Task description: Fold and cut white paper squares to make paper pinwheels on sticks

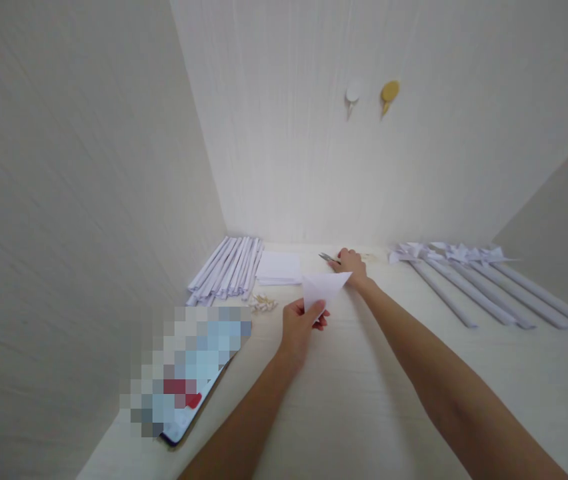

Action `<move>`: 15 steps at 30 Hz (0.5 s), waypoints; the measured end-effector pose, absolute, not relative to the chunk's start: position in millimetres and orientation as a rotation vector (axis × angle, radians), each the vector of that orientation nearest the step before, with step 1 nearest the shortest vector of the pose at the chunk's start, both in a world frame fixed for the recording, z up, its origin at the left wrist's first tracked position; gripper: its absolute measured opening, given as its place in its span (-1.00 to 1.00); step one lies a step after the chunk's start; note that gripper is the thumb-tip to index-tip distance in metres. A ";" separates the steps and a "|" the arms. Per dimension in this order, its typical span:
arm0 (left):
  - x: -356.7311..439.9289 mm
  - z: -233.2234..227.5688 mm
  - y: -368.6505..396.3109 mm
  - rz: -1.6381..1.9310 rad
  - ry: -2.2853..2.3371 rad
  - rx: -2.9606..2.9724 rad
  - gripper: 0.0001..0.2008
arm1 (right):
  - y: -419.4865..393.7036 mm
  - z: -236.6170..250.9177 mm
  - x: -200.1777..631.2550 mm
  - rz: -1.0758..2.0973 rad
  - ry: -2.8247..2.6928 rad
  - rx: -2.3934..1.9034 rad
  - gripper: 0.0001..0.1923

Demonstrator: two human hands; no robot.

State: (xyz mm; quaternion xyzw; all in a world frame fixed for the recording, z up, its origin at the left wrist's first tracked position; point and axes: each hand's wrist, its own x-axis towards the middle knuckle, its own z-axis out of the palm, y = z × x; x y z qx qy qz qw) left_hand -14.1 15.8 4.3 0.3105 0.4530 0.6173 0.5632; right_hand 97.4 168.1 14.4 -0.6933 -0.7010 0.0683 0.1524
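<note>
My left hand (304, 323) pinches a folded piece of white paper (325, 287) between thumb and fingers, holding it above the table. The paper has a triangular shape with a point toward the right. Farther back, my right hand (351, 265) is closed around a small pair of scissors (329, 257) near the back wall. The metal blades point left; the handles are hidden under the fingers. Left of the scissors lies a stack of white paper squares (279, 267). Small whitish rolled pieces (263, 303) lie between that stack and my left hand.
Rolled white paper sticks (227, 267) are piled at the left wall. On the right lie several paper pinwheels on sticks (474, 280). A phone (209, 367), partly blurred out, rests at the front left. A white hook (353, 92) and a yellow hook (390, 91) hang on the back wall.
</note>
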 end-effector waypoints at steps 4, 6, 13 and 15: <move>-13.2 6.4 16.5 1.470 1.053 0.674 -0.75 | 174.4 12.1 93.0 0.183 -2.072 -2.004 -0.71; -13.3 7.8 16.4 1.477 1.039 0.651 -0.76 | 176.4 10.8 91.1 0.182 -2.081 -2.012 -0.70; -15.4 9.5 15.7 1.477 1.005 0.622 -0.74 | 174.7 9.8 86.8 0.172 -2.048 -2.021 -0.66; -15.8 9.3 15.3 1.480 0.990 0.610 -0.74 | 170.8 10.3 86.6 0.177 -2.065 -1.982 -0.71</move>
